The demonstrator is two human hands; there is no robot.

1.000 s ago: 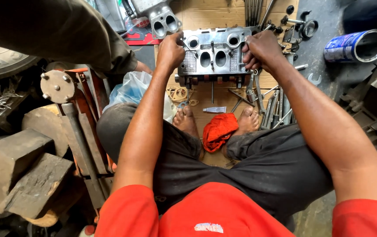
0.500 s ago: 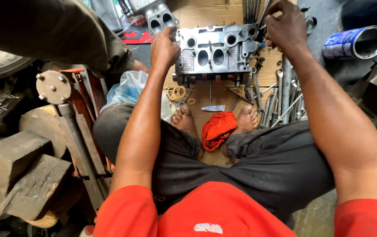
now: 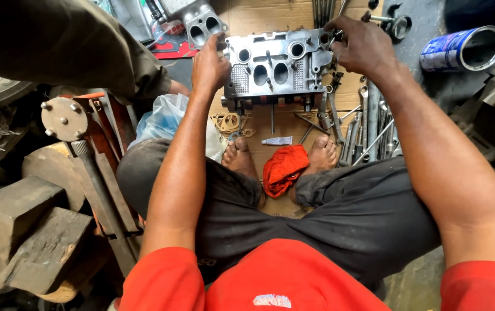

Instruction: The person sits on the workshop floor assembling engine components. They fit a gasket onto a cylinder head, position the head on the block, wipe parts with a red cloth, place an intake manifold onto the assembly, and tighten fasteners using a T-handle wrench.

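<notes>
Engine head (image 3: pixel 276 69) sits on the cardboard (image 3: pixel 270 17) near its far edge. Left hand (image 3: pixel 210 64) grips its left end, right hand (image 3: pixel 359 46) pinches something small at its right corner. Risk: head tips onto bare feet (image 3: pixel 241 158). Small white tube (image 3: pixel 277 140) lies mid-cardboard; blue-and-white can (image 3: pixel 460 50) on its side, off the right edge.
</notes>
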